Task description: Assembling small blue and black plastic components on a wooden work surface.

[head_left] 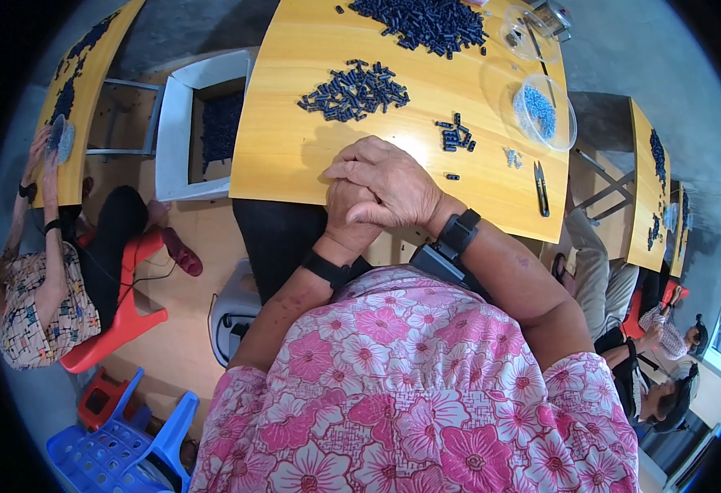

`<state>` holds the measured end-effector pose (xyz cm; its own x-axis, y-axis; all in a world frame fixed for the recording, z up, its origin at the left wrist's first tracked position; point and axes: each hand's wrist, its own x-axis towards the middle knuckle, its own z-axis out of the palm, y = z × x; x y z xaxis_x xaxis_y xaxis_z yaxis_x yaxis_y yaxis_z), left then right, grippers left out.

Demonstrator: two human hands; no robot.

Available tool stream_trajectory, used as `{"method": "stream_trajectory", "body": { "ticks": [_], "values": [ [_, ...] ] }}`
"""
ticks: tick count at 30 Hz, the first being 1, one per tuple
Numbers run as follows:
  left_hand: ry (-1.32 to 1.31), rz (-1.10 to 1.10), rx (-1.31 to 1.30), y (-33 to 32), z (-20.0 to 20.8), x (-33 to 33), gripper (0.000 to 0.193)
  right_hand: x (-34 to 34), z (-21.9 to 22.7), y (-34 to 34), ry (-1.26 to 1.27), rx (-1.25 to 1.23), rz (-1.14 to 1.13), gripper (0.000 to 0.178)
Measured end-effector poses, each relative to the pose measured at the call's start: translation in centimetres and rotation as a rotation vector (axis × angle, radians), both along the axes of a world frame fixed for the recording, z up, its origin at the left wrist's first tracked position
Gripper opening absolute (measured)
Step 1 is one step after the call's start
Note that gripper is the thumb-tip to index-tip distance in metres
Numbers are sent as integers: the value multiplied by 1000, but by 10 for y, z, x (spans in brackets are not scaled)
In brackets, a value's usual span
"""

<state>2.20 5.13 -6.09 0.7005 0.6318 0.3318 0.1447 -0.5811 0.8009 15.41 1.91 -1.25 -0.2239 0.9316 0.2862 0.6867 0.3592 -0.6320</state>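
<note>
Black tubular pieces [356, 92] on desk [274, 156]; nearby, right hand [395, 182] curled over left hand [350, 220], whose opening and contents cannot be told.

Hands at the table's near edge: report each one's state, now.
Left hand: partly covered by the right; open or closed, holding or not, cannot be told.
Right hand: closed over the left hand, no object visible.

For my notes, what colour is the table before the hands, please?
The table is yellow, best in the head view.

Small black cylindrical pieces [354, 92] lie jumbled in separate heaps on the yellow tabletop [274, 152].
</note>
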Motion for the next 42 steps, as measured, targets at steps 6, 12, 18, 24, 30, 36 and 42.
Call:
{"method": "stream_trajectory", "body": {
  "ticks": [6, 12, 18, 24, 30, 36, 42],
  "values": [
    [7, 39, 93, -1, 1, 1, 32, -1, 1, 0, 3, 0, 13, 74],
    [-23, 24, 5, 0, 8, 2, 33, 0, 1, -1, -17, 21, 13, 80],
    [-5, 12, 0, 0, 3, -1, 32, 0, 1, -1, 0, 9, 20, 82],
    [24, -13, 58, -1, 6, -2, 29, 2, -9, -6, 28, 83, -4, 79],
    [-53, -26, 98, 3, 12, 1, 16, 6, -1, -3, 58, 59, 34, 70],
    [-68, -23, -62, 7, 33, 4, 13, 13, 5, -28, 986, -164, -477, 34],
    [-142, 56, -355, -1, 40, -1, 10, 11, 16, -66, 1065, -324, -595, 25]
  ]
}}
